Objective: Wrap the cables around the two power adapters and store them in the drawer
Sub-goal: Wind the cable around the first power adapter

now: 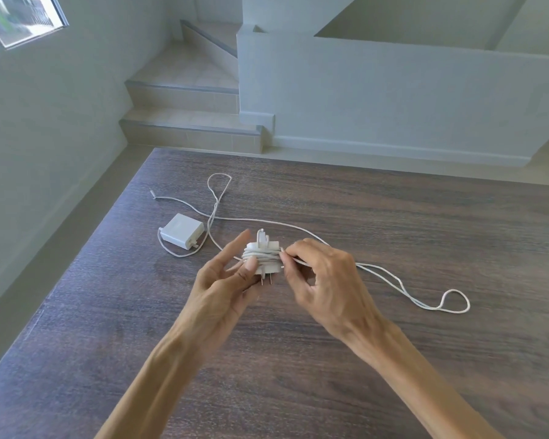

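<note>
A white power adapter (263, 256) with several turns of cable around it is held above the table, its plug prongs pointing down. My left hand (227, 275) holds it from the left with thumb and fingers, the index finger stretched out. My right hand (322, 280) pinches the adapter's white cable (403, 288) just right of the adapter. The loose rest of that cable trails right across the table and ends in a loop. A second white adapter (182, 231) lies flat at the left, its cable (217, 198) unwrapped and sprawled behind it.
The dark wood-grain table (393, 359) fills the lower view; its left edge runs diagonally beside a pale wall. Tiled stairs (184, 99) and a low white wall (377, 99) stand beyond the far edge. No drawer is in view.
</note>
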